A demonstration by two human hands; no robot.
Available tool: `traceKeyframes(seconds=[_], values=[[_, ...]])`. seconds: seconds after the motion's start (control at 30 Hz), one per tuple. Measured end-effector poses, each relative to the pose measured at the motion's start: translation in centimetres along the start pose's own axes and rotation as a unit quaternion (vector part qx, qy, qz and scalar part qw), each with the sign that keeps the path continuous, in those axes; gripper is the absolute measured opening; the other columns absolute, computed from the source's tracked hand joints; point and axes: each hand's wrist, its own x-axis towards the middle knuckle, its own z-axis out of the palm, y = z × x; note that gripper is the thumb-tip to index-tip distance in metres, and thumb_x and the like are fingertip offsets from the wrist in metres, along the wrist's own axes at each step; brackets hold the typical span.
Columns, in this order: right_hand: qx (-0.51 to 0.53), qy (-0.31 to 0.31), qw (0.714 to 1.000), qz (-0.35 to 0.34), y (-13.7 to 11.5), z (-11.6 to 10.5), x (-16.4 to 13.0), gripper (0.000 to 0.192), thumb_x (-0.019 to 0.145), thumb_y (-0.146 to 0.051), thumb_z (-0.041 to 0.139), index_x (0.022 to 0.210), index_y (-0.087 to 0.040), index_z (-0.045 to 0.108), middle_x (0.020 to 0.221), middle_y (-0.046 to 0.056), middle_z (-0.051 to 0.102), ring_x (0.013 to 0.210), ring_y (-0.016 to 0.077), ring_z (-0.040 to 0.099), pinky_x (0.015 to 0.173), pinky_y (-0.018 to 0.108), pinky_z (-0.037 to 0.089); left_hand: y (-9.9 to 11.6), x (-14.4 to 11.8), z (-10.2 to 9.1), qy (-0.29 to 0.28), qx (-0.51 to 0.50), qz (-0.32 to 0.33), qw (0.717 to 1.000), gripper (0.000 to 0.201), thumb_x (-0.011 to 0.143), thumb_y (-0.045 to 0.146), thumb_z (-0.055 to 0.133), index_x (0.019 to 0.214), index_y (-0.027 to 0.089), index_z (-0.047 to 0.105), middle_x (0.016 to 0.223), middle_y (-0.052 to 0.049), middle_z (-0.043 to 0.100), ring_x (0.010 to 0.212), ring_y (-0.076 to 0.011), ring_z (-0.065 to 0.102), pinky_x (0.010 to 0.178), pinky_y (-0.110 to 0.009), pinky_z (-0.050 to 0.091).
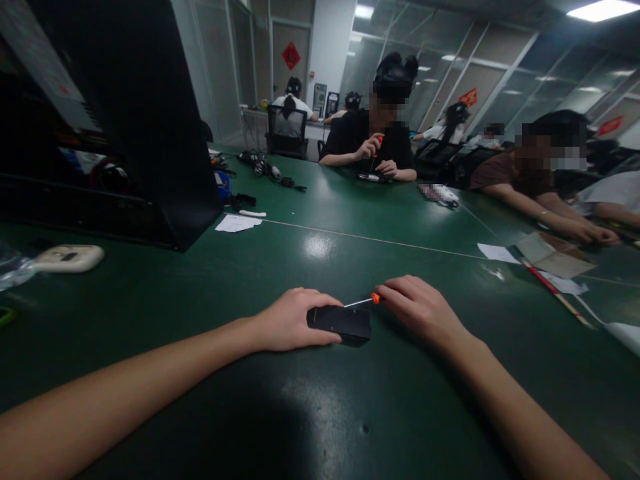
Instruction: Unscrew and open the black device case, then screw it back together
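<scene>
Black box (345, 321) on green table (200, 280), left hand (290, 321) clasping its left end. Right hand (423, 308) pinches orange-handled screwdriver (375, 298), tip at box's far edge. Box looks stiff, light, smooth; best held by long sides.

A bare left forearm (150, 383) stretched low over the worktop (420, 420), running nearly straight into the left hand (285, 321), its fingers (317, 297) curved along the far side and its thumb (324, 338) pressing in from the near side. The right forearm (520, 407) angled inward to a bent wrist (473, 347), the right hand (425, 308) knuckles up in a pinching grip, both well short of the worktop's far edge.
</scene>
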Motion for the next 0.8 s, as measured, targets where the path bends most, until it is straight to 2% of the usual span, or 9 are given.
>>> traceKeyframes(seconds=[0.2,0.6,0.8], values=[[0.028,-0.008,0.999,-0.013,-1.9,1.0,0.7,0.023,0.1,-0.016,0.052,0.118,-0.011,0.066,0.092,0.011,0.072,0.078,0.0186,0.065,0.067,0.029,0.054,0.0,0.0,0.0,-0.007,0.003,0.002,1.0,0.053,0.083,0.05,0.075,0.128,0.022,0.067,0.123,-0.009,0.073,0.111,-0.0284,0.067,0.095,-0.038,0.047],[0.008,0.021,0.999,-0.031,-1.7,0.8,0.4,0.03,0.098,-0.014,0.053,0.126,-0.015,0.063,0.085,0.008,0.072,0.067,0.0172,0.063,0.057,0.028,0.049,0.3,0.0,-0.2,-0.022,0.004,-0.035,0.999,0.06,0.08,0.053,0.077,0.131,0.023,0.065,0.128,-0.008,0.071,0.117,-0.0305,0.064,0.102,-0.043,0.043],[0.021,0.01,1.0,-0.015,-2.2,0.7,0.6,0.027,0.1,-0.019,0.051,0.124,-0.017,0.064,0.086,0.008,0.071,0.07,0.0159,0.065,0.06,0.026,0.051,0.3,0.0,-0.1,-0.016,-0.005,-0.033,0.999,0.056,0.083,0.052,0.073,0.13,0.023,0.066,0.125,-0.008,0.073,0.112,-0.0292,0.066,0.096,-0.04,0.047]])
